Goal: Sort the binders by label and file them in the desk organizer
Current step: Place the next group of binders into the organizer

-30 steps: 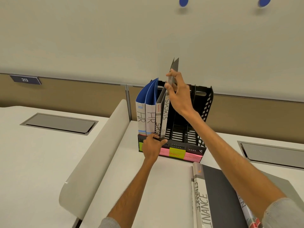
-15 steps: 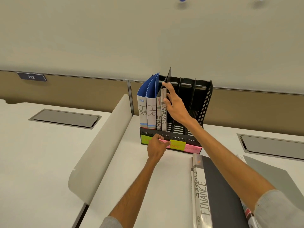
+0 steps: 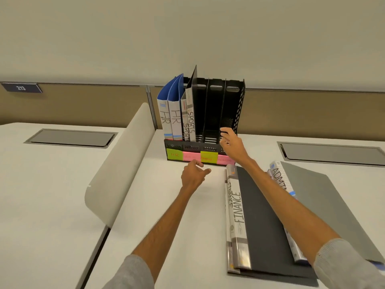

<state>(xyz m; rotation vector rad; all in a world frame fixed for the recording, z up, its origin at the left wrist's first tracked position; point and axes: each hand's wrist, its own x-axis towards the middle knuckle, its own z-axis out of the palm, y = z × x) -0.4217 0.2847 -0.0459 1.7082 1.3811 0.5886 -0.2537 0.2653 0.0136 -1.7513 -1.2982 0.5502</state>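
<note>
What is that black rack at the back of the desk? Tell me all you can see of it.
The desk organizer is a black, plastic-looking rack standing at the far edge of the desk, with upright dividers, a perforated side wall and a front lip bearing green and pink sticky notes. Its left slots hold two HR binders and two SPORTS binders; the other slots look empty. The right hand hovers before it; contact is unclear.

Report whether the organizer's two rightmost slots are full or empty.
Empty: the desk organizer shows only bare black dividers there, and the FINANCE binder lies flat on the desk.
</note>
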